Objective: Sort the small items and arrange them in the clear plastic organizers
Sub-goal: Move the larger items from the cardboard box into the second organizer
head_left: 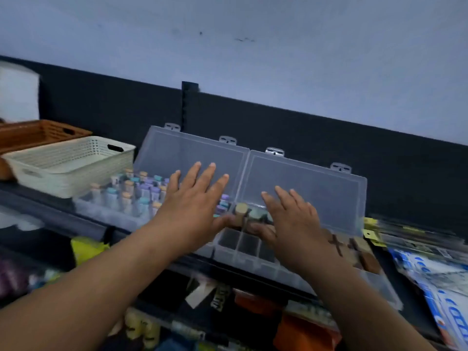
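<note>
The left clear plastic organizer (121,209) is nearly full of pastel-capped vials (141,191). The right clear organizer (253,252) shows several empty compartments. Left hand (195,201) and right hand (291,219) hover flat, fingers released, grasping nothing.

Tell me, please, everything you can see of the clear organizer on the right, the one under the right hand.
The right organizer is a clear plastic box divided into small square compartments. Its hinged lid stands open, leaning back toward the dark panel, two latch tabs on top. Several front compartments look empty; small brownish blocks fill some on the right. It sits against the left organizer. The right hand hovers over it; contact is unclear.
</note>
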{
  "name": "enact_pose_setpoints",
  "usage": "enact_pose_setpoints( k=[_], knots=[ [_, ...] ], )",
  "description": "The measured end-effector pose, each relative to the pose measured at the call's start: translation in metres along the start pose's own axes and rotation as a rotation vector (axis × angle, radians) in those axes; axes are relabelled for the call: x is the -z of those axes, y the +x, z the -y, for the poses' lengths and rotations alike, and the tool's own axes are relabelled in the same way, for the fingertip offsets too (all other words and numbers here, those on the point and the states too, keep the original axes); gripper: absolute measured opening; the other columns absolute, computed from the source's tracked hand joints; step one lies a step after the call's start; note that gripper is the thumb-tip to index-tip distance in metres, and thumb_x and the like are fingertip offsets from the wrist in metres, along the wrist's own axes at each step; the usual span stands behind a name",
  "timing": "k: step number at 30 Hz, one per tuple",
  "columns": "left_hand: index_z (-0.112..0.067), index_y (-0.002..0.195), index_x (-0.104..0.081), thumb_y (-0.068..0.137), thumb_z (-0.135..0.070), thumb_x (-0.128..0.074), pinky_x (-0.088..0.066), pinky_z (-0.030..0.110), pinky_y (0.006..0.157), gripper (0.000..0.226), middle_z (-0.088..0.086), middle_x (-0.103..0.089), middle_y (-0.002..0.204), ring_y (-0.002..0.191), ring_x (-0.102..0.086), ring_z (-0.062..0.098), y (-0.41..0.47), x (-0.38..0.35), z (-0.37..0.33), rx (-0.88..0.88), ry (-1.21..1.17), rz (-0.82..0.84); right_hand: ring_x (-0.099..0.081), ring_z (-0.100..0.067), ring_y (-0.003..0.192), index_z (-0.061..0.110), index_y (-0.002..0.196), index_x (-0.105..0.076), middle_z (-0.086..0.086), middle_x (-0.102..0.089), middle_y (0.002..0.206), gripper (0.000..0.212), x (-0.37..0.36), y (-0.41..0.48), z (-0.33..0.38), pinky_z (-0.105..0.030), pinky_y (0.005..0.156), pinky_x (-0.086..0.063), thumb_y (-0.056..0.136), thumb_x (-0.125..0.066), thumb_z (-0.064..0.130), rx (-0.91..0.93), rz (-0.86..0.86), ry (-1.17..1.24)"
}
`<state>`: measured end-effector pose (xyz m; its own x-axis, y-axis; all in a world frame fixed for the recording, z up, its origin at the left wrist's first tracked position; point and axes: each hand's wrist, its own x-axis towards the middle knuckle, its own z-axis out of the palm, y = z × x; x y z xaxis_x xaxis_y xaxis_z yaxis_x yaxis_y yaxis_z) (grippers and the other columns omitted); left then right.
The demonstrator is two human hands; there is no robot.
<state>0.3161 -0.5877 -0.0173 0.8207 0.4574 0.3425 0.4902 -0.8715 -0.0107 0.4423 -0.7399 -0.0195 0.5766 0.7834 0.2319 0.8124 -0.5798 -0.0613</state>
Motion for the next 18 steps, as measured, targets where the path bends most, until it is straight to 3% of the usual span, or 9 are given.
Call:
enact_pose_setpoints(
  k=[12, 18],
  knots=[
    [-0.029, 0.152, -0.001, 0.088, -0.069, -0.032, -0.001, 0.049, 0.118, 0.081, 0.002, 0.002, 0.161, 0.147, 0.006, 0.023, -0.122, 0.047, 0.24, 0.263, 0.094, 0.025, -0.011, -0.019, 0.148, 0.029, 0.152, -0.019, 0.002, -0.013, 0.161, 0.072, -0.019, 0.05, 0.249, -0.039, 0.119, -0.012, 0.091, -0.046, 0.059, 0.332, -0.037, 0.111],
    [-0.029, 0.152, -0.003, 0.088, -0.068, -0.035, -0.002, 0.047, 0.117, 0.081, 0.002, 0.0, 0.161, 0.147, 0.004, 0.023, -0.16, 0.064, 0.33, 0.392, 0.134, 0.029, -0.016, -0.018, 0.146, 0.027, 0.152, -0.024, 0.0, -0.02, 0.159, 0.079, -0.027, 0.081, 0.35, -0.039, 0.118, -0.014, 0.083, -0.034, 0.066, 0.486, -0.014, 0.155]
  ],
)
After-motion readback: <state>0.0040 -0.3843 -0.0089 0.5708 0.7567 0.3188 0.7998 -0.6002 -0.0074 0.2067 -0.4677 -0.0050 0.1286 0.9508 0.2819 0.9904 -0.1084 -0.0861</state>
